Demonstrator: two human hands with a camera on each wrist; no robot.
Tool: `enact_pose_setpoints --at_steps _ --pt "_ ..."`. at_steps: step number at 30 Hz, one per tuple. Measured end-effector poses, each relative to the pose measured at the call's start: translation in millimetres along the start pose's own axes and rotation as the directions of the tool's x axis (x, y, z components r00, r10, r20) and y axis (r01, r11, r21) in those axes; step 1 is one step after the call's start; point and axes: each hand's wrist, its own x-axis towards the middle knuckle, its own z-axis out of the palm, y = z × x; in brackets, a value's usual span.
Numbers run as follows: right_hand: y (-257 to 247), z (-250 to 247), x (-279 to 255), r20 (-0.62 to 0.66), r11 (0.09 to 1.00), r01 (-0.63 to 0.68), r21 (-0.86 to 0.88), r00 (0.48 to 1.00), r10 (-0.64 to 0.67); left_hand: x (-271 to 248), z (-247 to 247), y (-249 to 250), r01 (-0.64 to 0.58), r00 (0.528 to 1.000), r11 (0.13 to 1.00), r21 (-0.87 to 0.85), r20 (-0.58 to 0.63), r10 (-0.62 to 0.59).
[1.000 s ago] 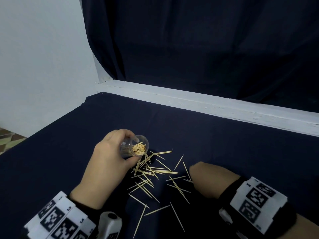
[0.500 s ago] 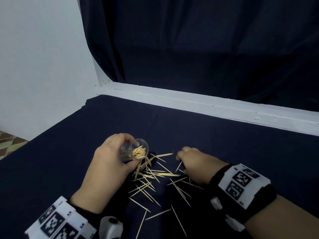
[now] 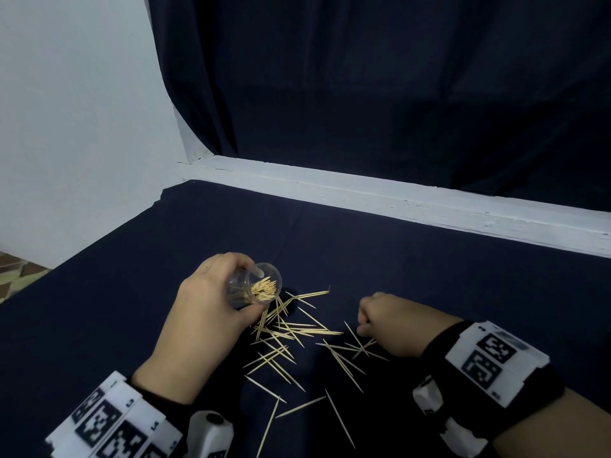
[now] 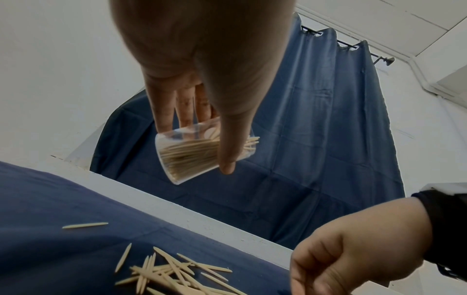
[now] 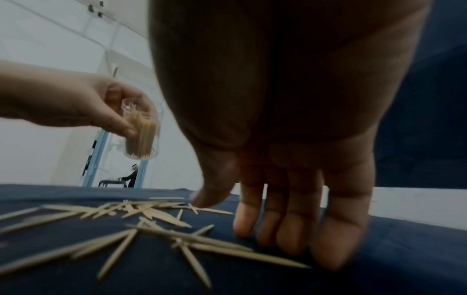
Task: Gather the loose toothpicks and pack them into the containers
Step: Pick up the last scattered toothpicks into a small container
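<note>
My left hand point(image 3: 254, 291) grips a clear plastic container point(image 3: 236, 292) partly filled with toothpicks. It holds the container tilted above the dark blue cloth, mouth towards the pile; the left wrist view also shows this container point(image 4: 187, 155). Loose toothpicks point(image 3: 291, 332) lie scattered between my hands. My right hand point(image 3: 362, 325) sits at the right edge of the pile, knuckles up. In the right wrist view its fingertips point(image 5: 290, 243) rest on the cloth beside several toothpicks point(image 5: 151, 215). The thumb stands apart from the fingers, and nothing shows pinched between them.
The blue-covered table point(image 3: 429, 276) ends at a white ledge point(image 3: 396, 203) at the back, with a dark curtain point(image 3: 363, 94) behind it. A white wall point(image 3: 66, 127) and the table's left edge are on the left, with tiled floor point(image 3: 16, 272) below.
My right hand has come forward from the near side to the right edge of the pile and lowered its fingers to the cloth. My left hand keeps the container in place.
</note>
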Motion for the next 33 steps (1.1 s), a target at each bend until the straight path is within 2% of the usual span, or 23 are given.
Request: enact_pose_setpoints --at_steps 4,9,12,21,26,29,33 --pt "-2 2 -11 0.022 0.997 -0.043 0.060 0.999 0.042 0 0 1 0.012 1.000 1.000 -0.006 -0.002 -0.012" --pt "-20 5 -11 0.052 1.000 -0.023 0.001 0.998 0.023 -1 -1 2 0.025 1.000 1.000 -0.012 0.001 -0.025" --pt "-28 5 -8 0.014 1.000 0.011 -0.021 1.000 -0.011 -1 -1 2 0.027 1.000 1.000 -0.005 0.002 -0.027" --pt "-14 -8 -13 -0.004 0.976 0.045 0.214 0.999 -0.045 -1 -2 2 0.038 0.999 0.999 -0.016 0.006 -0.037" --pt "-8 5 -17 0.064 0.986 0.160 -0.042 0.986 -0.157 -1 -1 5 0.031 0.999 0.999 -0.010 0.016 -0.030" --pt "-10 12 -9 0.028 0.979 0.203 -0.029 0.979 -0.202 -2 -1 5 0.028 0.999 0.999 -0.016 0.018 -0.028" --pt "-18 7 -6 -0.064 0.983 0.179 0.026 0.982 -0.177 -2 -1 4 0.019 1.000 1.000 -0.015 0.008 -0.019"
